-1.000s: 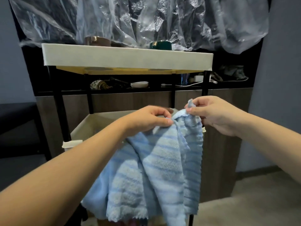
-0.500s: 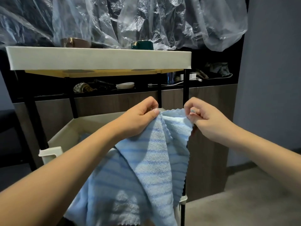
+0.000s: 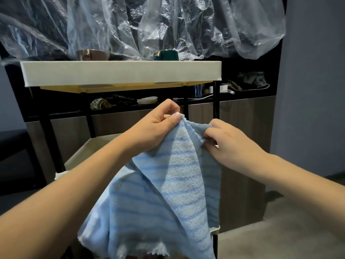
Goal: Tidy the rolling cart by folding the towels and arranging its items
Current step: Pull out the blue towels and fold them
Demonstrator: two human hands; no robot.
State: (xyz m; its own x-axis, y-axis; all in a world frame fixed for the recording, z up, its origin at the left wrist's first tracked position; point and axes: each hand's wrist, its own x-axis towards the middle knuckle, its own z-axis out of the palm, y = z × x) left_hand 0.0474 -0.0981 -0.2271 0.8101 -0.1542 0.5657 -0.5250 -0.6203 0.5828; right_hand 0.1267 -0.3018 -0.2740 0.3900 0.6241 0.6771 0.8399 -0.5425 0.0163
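Plastic sheeting (image 3: 168, 25): clear, crumpled, draped across the whole background above the cart.

Rolling cart (image 3: 121, 73): white trays on black posts. The top tray's front wall faces the camera; the middle tray (image 3: 82, 156) shows its left rim below, the rest hidden behind arms and cloth.

Towel (image 3: 168, 193): light blue with darker blue stripes and a scalloped hem, held up in front of the middle tray, hanging in loose folds with its lower hem near the bottom of the view.

Left hand (image 3: 158, 124): thumb and curled fingers pinching the towel's top edge at its peak.

Right hand (image 3: 225, 141): fingers curled, gripping the same top edge just beside the left hand, towards the cart's front right post.

Brown bowl (image 3: 91, 55): on the top tray, left of centre, only its upper part showing over the wall.

Green cup (image 3: 166, 55): on the top tray, right of centre, with a gold handle, partly hidden by the wall.
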